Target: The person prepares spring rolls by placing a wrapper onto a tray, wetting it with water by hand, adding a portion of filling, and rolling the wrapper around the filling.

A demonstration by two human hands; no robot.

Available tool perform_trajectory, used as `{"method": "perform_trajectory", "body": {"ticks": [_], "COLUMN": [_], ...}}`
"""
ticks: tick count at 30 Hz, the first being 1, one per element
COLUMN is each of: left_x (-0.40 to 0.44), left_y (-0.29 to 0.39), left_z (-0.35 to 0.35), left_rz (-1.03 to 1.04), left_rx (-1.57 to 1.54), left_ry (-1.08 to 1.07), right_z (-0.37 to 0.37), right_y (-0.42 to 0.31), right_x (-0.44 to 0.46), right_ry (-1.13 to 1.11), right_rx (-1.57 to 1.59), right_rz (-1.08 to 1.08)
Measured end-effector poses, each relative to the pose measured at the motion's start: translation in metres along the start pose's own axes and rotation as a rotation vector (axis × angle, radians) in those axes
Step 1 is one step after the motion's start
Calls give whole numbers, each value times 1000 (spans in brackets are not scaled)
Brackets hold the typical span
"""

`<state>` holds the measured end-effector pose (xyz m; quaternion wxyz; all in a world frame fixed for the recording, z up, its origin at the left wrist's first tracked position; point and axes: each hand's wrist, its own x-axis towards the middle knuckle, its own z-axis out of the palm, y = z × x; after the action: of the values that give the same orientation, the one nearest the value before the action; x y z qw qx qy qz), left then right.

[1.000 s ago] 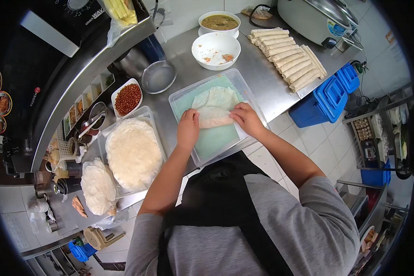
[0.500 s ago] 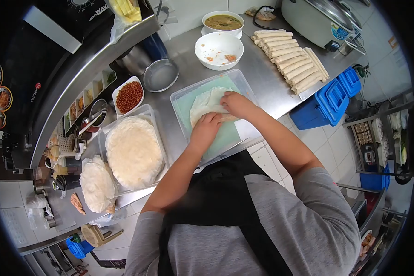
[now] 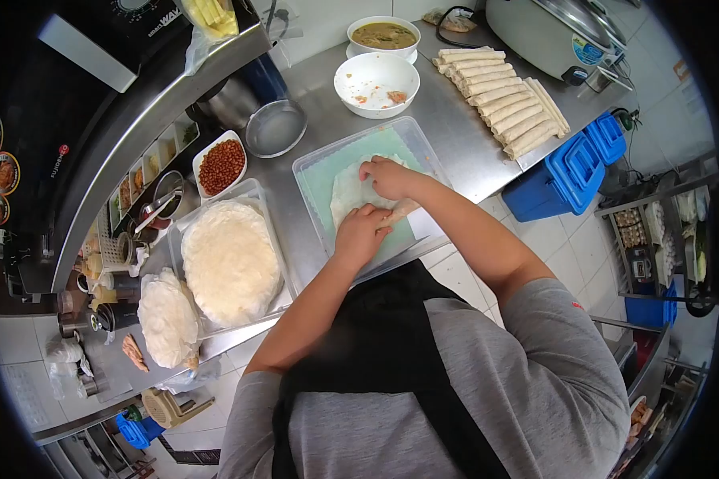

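A thin, pale spring roll wrapper [image 3: 345, 190] lies on a green sheet on a translucent plastic lid [image 3: 315, 209]. Its near edge is rolled over into a partly formed roll [image 3: 404, 210]. My left hand [image 3: 363, 233] is closed on this rolled edge, fingers resting along it. Above it, my right hand [image 3: 388, 177] bends its fingers onto the wrapper's far side and appears to pinch it. Behind the lid is a white bowl [image 3: 363, 73] with scraps of filling inside. Several finished rolls [image 3: 503, 100] are stacked at the right.
To the left, a plastic tub [image 3: 287, 281] holds a tall stack of round wrappers [image 3: 230, 263]. Beans or nuts fill a white dish [image 3: 221, 166] beside a metal bowl [image 3: 276, 129]. A soup bowl [image 3: 384, 36] and large cooker [image 3: 535, 36] stand behind. Blue bins [image 3: 563, 182] are below the counter.
My right hand has moved up and left from the rolled edge to the wrapper's far part. My left hand has slid slightly right and down along the roll, exposing its right end.
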<state>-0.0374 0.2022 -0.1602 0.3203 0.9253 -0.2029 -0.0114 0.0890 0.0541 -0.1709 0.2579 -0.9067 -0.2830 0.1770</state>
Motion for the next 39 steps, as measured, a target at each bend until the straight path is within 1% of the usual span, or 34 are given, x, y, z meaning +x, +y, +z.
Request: {"method": "perform_trajectory", "body": {"ticks": [1,3,4,6,7,9,10,12,13,15,19,21,22,23,24,25,26,27,28,29,30,31,33,34,38,39], "left_x": [-1,-4,-4,-5,-7,-7,-6,-6,-7,-8,-9,-11,-13,-14,-14,-14,-11,-4,3,8,12,14,15,15,10,8], "left_y": [1,8,12,15,16,18,18,19,20,21,24,24,24,25,26,28,30,32,33,35,36,37,36,36,35,35], "left_z": [0,-2,-3,-2,-1,-1,-1,0,0,0,-1,-2,-2,-2,-1,1,5,12,18,24,29,33,38,39,42,43], "left_rz": [-16,-45,-78,-79,-81,-96,-107,-100,-98,-96,-84,-61,-47,-47,32,110,110,130,150,151,110,70,47,23,-1,13], "left_rx": [-21,22,63,91,120,136,156,173,196,202,215,218,221,223,253,282,280,165,50,46,-57,-159,-158,-154,-158,-145], "left_ry": [-12,-25,-37,-26,-16,-35,-54,-61,-64,-66,-65,-51,-38,-39,53,143,140,111,85,85,107,128,149,173,152,160], "right_z": [-3,-15,-26,-47,-38,-15,-3,15,17,19,22,22,20,17,14,14,13,12,8,4,-1,-4,-9,-8,-10,-10], "right_y": [3,13,11,-5,-3,-2,-3,-3,-2,0,4,6,4,2,-2,0,4,5,8,12,15,21,31,33,35,39], "right_x": [-2,-12,-26,-70,-88,-120,-128,-138,-137,-135,-143,-146,-150,-155,-158,-159,-159,-158,-154,-148,-140,-131,-112,-107,-109,-113], "right_ry": [2,-41,-40,130,126,80,80,326,328,260,289,365,365,477,588,588,617,647,645,622,599,599,442,369,409,434], "right_rx": [-2,528,526,362,362,62,61,-179,-178,-177,-119,35,36,77,117,119,125,130,128,169,210,208,252,382,455,442], "right_rz": [0,-102,-100,-177,-175,-274,-270,-231,-228,-150,-107,-172,-171,-199,-227,-224,-202,-180,-178,-104,-30,-26,-86,-72,-68,-12]}}
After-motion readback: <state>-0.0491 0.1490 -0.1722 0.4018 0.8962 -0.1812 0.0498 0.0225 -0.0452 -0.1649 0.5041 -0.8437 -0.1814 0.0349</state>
